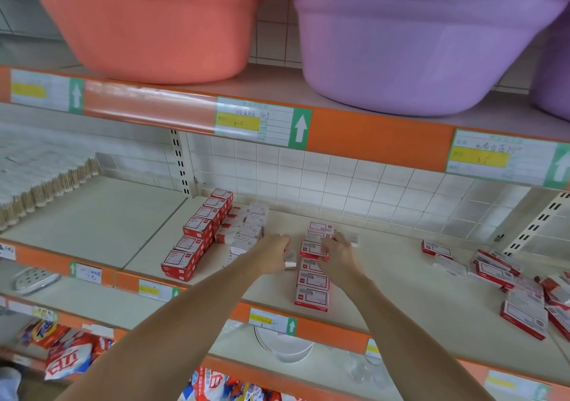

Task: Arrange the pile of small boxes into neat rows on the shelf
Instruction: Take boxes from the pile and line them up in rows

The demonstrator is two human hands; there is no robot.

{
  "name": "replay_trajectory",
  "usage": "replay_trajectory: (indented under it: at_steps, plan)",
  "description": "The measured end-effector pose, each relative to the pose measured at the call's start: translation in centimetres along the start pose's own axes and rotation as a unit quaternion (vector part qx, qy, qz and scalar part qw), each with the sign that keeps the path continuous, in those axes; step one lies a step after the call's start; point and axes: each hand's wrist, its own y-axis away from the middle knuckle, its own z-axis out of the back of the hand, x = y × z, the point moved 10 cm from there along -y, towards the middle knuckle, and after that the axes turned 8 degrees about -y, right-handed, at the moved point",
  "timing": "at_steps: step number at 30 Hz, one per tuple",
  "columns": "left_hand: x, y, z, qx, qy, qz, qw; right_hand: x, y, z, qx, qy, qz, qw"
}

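Small red-and-white boxes lie on the cream shelf (385,277). A stacked row of red boxes (197,237) runs front to back at the left, with a row of white boxes (249,231) beside it. A third row of red boxes (312,280) runs down the middle. My left hand (274,254) grips a small white box (290,260) between the two rows. My right hand (337,254) rests on the middle row, fingers curled over a red box (311,249). A loose pile of boxes (521,286) lies at the right.
An orange basin (148,21) and a purple basin (425,46) stand on the shelf above. Wooden sticks (46,191) lie at the far left. A white plate (283,345) and glasses (364,366) sit on the shelf below, with detergent bags (68,351) lower left.
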Motion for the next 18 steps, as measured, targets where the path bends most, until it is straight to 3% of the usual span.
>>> replay_trajectory:
  at_steps: [8, 18]
  plan:
    - [-0.1, -0.7, -0.3, 0.06, -0.01, 0.0, 0.998, 0.2, 0.5, 0.6, 0.019, 0.067, 0.054, 0.996]
    - [-0.8, -1.9, -0.8, 0.139, -0.053, -0.004, 0.989, -1.0, 0.3, 1.6, -0.007, -0.01, 0.016, 1.0]
